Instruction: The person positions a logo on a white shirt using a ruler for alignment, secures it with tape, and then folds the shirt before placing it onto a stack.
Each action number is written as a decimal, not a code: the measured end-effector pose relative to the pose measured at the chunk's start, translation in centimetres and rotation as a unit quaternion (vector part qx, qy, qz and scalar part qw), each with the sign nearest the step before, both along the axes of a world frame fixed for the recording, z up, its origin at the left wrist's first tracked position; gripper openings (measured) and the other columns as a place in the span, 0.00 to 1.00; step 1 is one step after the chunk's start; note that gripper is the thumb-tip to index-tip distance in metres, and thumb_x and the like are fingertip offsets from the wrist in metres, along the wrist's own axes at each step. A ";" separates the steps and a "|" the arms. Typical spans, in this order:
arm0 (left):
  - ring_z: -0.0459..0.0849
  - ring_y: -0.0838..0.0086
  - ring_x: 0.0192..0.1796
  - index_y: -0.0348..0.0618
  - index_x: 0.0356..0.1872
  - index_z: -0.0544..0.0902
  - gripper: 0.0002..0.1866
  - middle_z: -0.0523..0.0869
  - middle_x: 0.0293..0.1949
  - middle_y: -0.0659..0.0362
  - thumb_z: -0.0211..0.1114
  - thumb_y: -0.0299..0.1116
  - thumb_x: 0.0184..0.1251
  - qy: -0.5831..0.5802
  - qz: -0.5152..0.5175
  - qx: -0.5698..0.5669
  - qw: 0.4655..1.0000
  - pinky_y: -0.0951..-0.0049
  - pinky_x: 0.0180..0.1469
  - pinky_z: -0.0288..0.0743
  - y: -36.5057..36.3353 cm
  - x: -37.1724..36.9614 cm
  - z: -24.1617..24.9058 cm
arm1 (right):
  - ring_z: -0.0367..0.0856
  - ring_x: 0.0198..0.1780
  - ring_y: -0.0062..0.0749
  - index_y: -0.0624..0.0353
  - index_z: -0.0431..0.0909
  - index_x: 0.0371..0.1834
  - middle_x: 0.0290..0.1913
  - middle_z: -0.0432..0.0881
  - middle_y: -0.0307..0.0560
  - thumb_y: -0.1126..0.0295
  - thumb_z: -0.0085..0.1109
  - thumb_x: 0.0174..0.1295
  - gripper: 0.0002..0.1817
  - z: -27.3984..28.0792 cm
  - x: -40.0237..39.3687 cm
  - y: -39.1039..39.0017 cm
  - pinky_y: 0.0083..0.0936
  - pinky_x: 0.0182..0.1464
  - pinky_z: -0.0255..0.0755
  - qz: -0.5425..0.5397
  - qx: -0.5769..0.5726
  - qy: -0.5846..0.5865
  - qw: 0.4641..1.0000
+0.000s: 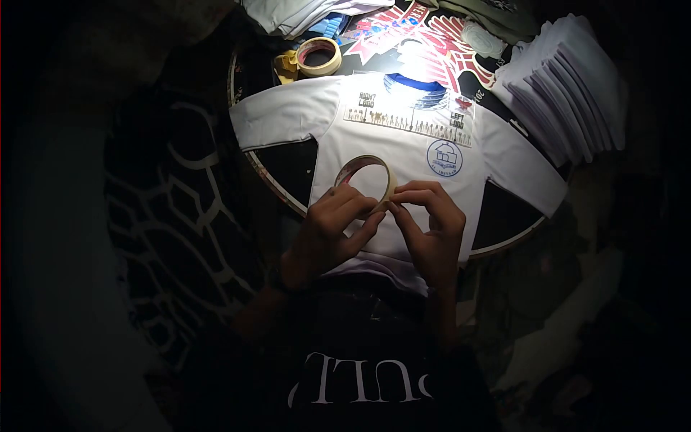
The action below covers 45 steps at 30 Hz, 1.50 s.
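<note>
My left hand (335,225) grips a roll of masking tape (392,176) by its near left side. The thumb and fingers of my right hand (434,227) pinch together at the roll's right edge, where the tape's end seems to be. Below both hands, a white long-sleeved top (331,147) with a blue collar lies spread flat. Across its chest rests a clear placement ruler (410,127) marked "RIGHT LOGO" and "LEFT LOGO". A round blue house emblem (445,158) sits under the ruler's "LEFT LOGO" end.
The round dark table (288,173) carries a second tape roll (335,66) at the back left. A tall stack of folded white garments (568,90) leans at the back right. White cloth (309,16) lies at the far edge. Black patterned fabric (180,216) hangs at left.
</note>
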State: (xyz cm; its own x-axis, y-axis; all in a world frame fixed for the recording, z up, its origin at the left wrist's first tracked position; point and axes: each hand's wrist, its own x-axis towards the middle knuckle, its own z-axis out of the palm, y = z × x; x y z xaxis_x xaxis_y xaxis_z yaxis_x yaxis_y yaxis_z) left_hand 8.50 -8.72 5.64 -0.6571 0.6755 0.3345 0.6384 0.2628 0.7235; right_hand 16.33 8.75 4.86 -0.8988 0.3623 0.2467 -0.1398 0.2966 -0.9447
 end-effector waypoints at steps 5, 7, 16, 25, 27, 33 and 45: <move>0.90 0.70 0.32 0.36 0.40 0.87 0.05 0.86 0.30 0.57 0.75 0.23 0.66 -0.047 -0.015 0.020 0.999 0.72 0.35 0.81 -0.6 0.2 0.1 | 0.93 0.42 0.35 0.64 0.87 0.40 0.37 0.91 0.49 0.79 0.73 0.61 0.06 0.4 0.9 0.2 0.28 0.44 0.82 0.004 -0.001 -0.066 0.998; 0.89 0.70 0.31 0.36 0.38 0.86 0.05 0.86 0.29 0.56 0.75 0.25 0.67 -0.062 -0.023 -0.012 0.998 0.71 0.33 0.80 -0.6 0.2 0.6 | 0.93 0.41 0.36 0.64 0.87 0.40 0.37 0.92 0.49 0.79 0.73 0.62 0.05 0.6 1.0 0.3 0.28 0.44 0.82 0.011 0.019 -0.064 0.998; 0.89 0.66 0.29 0.33 0.37 0.86 0.08 0.87 0.29 0.52 0.74 0.28 0.71 -0.054 -0.034 -0.038 0.997 0.68 0.32 0.80 -0.9 -0.7 1.6 | 0.92 0.39 0.39 0.63 0.86 0.40 0.37 0.90 0.50 0.79 0.73 0.62 0.06 2.6 0.4 0.6 0.30 0.41 0.81 0.048 0.096 -0.046 0.993; 0.95 0.66 0.33 0.30 0.39 0.85 0.13 0.92 0.34 0.45 0.74 0.33 0.72 -0.133 -0.010 -0.052 0.990 0.70 0.34 0.85 -0.6 -2.0 3.7 | 0.91 0.40 0.41 0.63 0.85 0.40 0.38 0.89 0.51 0.81 0.73 0.61 0.08 4.1 -0.5 1.3 0.31 0.41 0.80 0.071 0.117 -0.009 0.991; 0.94 0.68 0.33 0.31 0.41 0.84 0.13 0.92 0.32 0.47 0.75 0.34 0.72 -0.157 -0.020 -0.038 0.987 0.72 0.34 0.84 -0.7 -2.3 4.8 | 0.91 0.41 0.41 0.63 0.85 0.41 0.38 0.88 0.51 0.81 0.74 0.61 0.08 4.7 -0.6 1.7 0.31 0.42 0.80 0.085 0.110 -0.002 0.990; 0.93 0.72 0.32 0.36 0.45 0.81 0.13 0.92 0.30 0.52 0.75 0.33 0.72 -0.177 -0.039 0.022 0.983 0.73 0.36 0.83 -1.1 -2.0 3.8 | 0.93 0.42 0.39 0.64 0.85 0.42 0.39 0.91 0.51 0.80 0.74 0.61 0.08 4.5 -0.3 1.9 0.30 0.43 0.82 0.087 0.080 -0.013 0.993; 0.94 0.73 0.32 0.35 0.54 0.84 0.15 0.93 0.29 0.52 0.70 0.35 0.76 -0.335 -0.120 -0.038 0.934 0.74 0.35 0.83 -0.7 -2.1 6.5 | 0.93 0.42 0.32 0.67 0.87 0.43 0.38 0.92 0.52 0.78 0.72 0.65 0.06 6.4 -0.3 2.4 0.26 0.46 0.82 0.136 0.033 -0.057 0.988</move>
State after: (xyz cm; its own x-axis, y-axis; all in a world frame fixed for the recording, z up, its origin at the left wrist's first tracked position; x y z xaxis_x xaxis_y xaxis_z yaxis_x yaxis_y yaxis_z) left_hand 6.39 -9.45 12.13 -0.5286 0.8350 -0.1530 0.0959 0.2378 0.9666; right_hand 16.07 11.15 11.23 -0.9840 0.0892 0.1541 -0.1175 0.3249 -0.9384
